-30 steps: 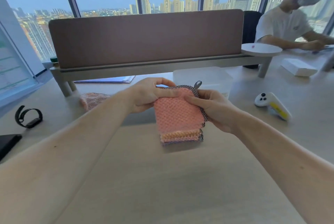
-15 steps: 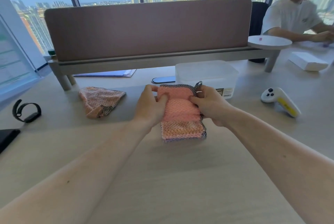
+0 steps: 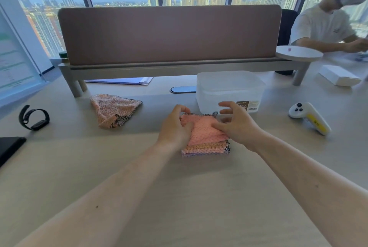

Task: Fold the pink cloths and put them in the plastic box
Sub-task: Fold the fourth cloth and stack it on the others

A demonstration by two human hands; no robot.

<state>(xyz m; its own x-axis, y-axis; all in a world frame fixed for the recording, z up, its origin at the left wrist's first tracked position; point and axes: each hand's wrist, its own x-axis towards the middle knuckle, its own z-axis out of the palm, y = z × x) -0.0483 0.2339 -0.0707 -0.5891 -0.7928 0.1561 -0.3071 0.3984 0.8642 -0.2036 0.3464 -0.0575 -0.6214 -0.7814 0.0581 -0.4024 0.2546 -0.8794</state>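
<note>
Both hands are laid on a folded pink cloth (image 3: 205,137) that lies flat on the light wooden desk (image 3: 179,197). By the left hand (image 3: 175,127) the cloth's left edge is pressed down, the fingers curled over its far corner. The right hand (image 3: 237,125) is set on the right side, thumb on the fabric, while its other fingers are spread apart and lifted above the cloth, nothing being gripped between them. Dark mesh trim is seen along the cloth's right and far edges. Just beyond the cloth a translucent plastic box (image 3: 231,89) is placed, lidless as far as can be told. A second pink cloth (image 3: 113,109), loosely bunched, is left well apart to the left. A white and yellow controller (image 3: 308,117) is seen to the right, a black wristband (image 3: 32,117) at far left.
</note>
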